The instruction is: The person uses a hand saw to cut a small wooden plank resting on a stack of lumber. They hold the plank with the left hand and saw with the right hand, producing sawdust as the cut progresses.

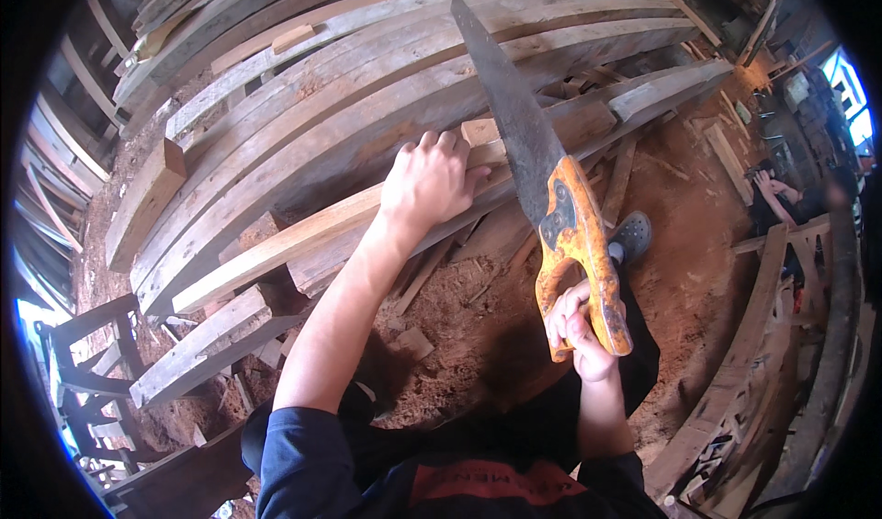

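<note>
Left grip [430, 181]: I am pressing my palm flat, fingers spread, on the pale plank [303, 234], pinning it to the timber stack [367, 87].
Right grip [579, 328]: my fingers are wrapping tight round the orange handle of the handsaw [537, 165].
Saw place: the blade is running toward 11 o'clock, crossing the plank just right of my left thumb.
Doing it well: I am judging long, level strokes safest, keeping that thumb clear.
Foot [632, 236]: my shoe is bracing on sawdust at 3 o'clock.
</note>
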`<action>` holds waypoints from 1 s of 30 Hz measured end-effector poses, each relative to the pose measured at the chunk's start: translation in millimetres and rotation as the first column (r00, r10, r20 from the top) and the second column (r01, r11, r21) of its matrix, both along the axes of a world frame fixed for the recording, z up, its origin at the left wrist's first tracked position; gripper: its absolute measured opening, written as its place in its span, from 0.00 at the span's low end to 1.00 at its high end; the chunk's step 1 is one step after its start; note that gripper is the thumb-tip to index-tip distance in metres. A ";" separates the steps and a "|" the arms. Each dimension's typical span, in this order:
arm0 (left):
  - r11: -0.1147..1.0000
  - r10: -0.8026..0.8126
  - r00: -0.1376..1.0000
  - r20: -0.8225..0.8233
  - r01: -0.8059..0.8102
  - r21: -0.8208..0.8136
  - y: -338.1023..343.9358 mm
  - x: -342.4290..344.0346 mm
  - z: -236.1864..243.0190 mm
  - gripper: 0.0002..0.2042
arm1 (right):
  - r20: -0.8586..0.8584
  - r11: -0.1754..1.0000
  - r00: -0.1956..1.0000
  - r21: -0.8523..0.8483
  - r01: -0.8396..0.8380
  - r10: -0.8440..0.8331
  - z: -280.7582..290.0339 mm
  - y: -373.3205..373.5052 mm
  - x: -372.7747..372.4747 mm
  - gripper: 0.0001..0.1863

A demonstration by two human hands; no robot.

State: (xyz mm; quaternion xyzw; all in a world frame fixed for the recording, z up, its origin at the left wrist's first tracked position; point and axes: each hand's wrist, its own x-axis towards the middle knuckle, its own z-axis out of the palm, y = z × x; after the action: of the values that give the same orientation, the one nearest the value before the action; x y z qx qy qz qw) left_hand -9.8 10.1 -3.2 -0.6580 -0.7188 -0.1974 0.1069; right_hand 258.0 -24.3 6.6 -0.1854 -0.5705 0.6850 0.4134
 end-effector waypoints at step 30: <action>0.992 -0.124 0.992 0.002 0.124 -0.019 2.5 -0.5 -5.4 0.20 | 0.211 0.977 0.963 0.163 0.136 -0.169 -18.1 -23.5 -3.9 0.08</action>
State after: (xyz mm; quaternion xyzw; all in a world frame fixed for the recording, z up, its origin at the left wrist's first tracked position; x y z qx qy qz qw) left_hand -10.3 12.6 -8.5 -0.7024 -0.6782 -0.1972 0.0878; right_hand 254.1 -47.9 -11.5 -0.2740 -0.6463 0.5818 0.4106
